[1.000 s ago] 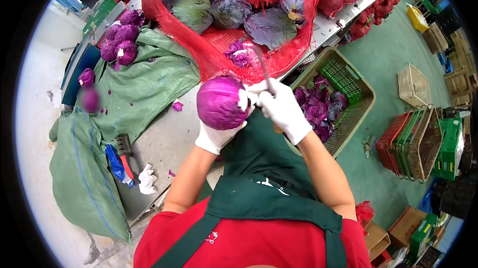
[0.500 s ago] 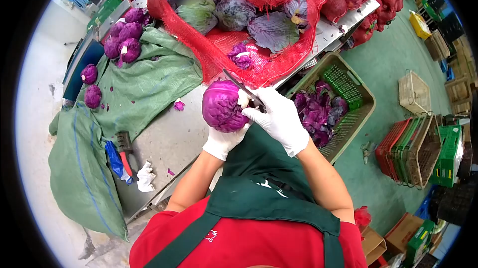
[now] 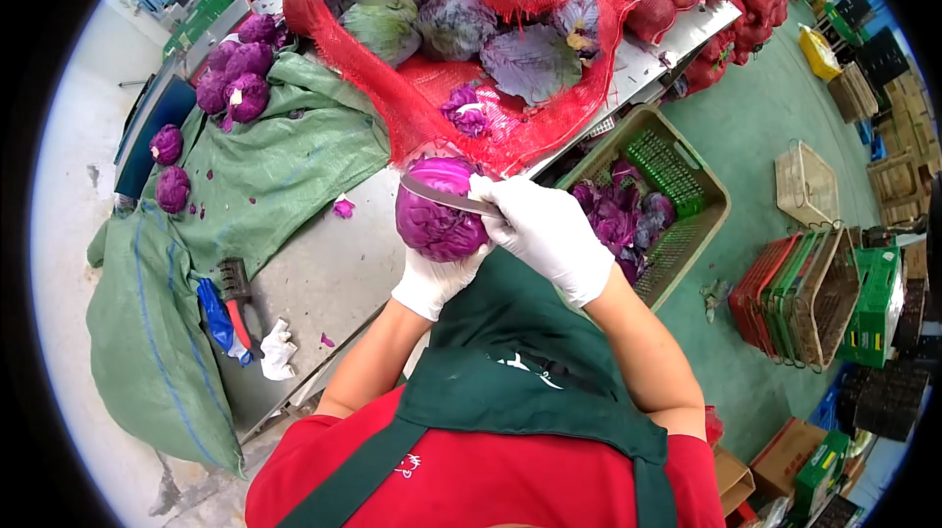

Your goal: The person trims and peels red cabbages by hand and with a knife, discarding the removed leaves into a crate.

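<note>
A trimmed red cabbage [image 3: 434, 232] rests in my left hand [image 3: 433, 285], whose gloved fingers support it from below and near its right side. My right hand [image 3: 546, 234], also in a white glove, is closed around a knife. The knife's curved dark blade [image 3: 444, 195] points left and lies across the upper face of the cabbage; whether its edge cuts in I cannot tell. The knife's handle is mostly hidden in my right fist. Just beyond the cabbage, a purple leaf piece [image 3: 465, 112] lies on the red mesh sack [image 3: 392, 126].
Leafy cabbages [image 3: 531, 63] fill the open sack. Peeled cabbages [image 3: 246, 97] sit on green woven sacking [image 3: 285, 170] at left. A red-handled sharpener [image 3: 236, 304] lies on the metal table [image 3: 324, 278]. A crate [image 3: 724, 204] of purple leaves stands at right, near stacked baskets [image 3: 785, 297].
The knife has swung from beside the cabbage's upper right to lie across its top, its tip now further left and lower. My right hand has turned with it; the left still holds the cabbage.
</note>
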Demonstrator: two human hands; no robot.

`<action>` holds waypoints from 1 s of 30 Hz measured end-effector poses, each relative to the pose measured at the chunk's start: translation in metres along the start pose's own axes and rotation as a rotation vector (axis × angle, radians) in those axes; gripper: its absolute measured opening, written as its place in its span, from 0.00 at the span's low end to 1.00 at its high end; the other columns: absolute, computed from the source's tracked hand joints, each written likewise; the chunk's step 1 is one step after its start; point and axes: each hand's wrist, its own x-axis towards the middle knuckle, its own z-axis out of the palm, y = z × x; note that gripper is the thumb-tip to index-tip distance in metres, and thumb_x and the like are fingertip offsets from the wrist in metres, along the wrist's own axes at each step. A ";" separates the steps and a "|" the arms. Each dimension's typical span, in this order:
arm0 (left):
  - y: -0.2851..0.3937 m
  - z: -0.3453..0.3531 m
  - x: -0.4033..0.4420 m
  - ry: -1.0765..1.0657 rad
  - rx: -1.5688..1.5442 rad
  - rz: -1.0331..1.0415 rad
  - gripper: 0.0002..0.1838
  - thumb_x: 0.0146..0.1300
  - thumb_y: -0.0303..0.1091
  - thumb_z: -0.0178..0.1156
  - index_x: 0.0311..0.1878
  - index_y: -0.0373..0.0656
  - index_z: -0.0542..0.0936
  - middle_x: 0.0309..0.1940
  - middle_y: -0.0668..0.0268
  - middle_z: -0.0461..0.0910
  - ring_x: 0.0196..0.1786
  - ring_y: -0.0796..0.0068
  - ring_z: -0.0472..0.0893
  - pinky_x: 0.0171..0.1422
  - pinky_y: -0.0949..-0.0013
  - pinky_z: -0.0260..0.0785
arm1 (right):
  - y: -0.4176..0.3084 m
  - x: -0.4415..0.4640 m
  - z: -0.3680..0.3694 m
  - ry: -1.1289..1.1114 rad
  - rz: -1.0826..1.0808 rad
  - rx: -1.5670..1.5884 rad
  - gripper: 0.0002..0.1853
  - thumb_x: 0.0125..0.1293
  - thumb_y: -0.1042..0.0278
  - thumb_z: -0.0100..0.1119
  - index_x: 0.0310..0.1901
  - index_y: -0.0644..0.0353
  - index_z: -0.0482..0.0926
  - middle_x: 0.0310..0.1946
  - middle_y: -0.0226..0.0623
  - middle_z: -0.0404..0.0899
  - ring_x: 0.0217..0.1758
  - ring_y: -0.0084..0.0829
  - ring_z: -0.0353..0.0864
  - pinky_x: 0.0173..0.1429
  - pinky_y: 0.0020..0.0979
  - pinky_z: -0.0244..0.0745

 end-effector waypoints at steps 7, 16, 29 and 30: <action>0.003 0.014 0.000 -0.045 -1.816 -0.404 0.39 0.70 0.60 0.49 0.76 0.47 0.58 0.73 0.48 0.59 0.75 0.43 0.61 0.64 0.32 0.71 | 0.015 0.011 0.000 0.276 0.496 0.518 0.08 0.70 0.68 0.61 0.40 0.64 0.85 0.30 0.32 0.82 0.30 0.15 0.76 0.35 0.24 0.73; 0.003 -0.038 -0.011 -0.139 -1.974 -0.261 0.35 0.72 0.60 0.45 0.77 0.53 0.60 0.74 0.51 0.59 0.76 0.47 0.62 0.66 0.37 0.71 | 0.055 -0.035 -0.003 0.355 0.610 0.416 0.12 0.69 0.70 0.62 0.52 0.60 0.82 0.36 0.29 0.86 0.32 0.19 0.79 0.41 0.25 0.76; 0.042 -0.298 -0.026 1.204 -1.068 0.079 0.31 0.71 0.55 0.54 0.73 0.54 0.65 0.74 0.63 0.62 0.76 0.53 0.63 0.77 0.50 0.63 | 0.100 -0.119 -0.013 0.216 0.938 0.436 0.10 0.75 0.70 0.52 0.50 0.59 0.82 0.27 0.24 0.76 0.22 0.12 0.68 0.24 0.17 0.62; 0.026 -0.334 -0.035 1.262 -1.060 0.159 0.32 0.71 0.55 0.55 0.74 0.54 0.63 0.74 0.57 0.61 0.74 0.52 0.66 0.74 0.48 0.66 | 0.097 -0.121 -0.013 0.223 0.951 0.450 0.10 0.75 0.70 0.52 0.51 0.59 0.82 0.27 0.24 0.76 0.23 0.12 0.69 0.24 0.17 0.63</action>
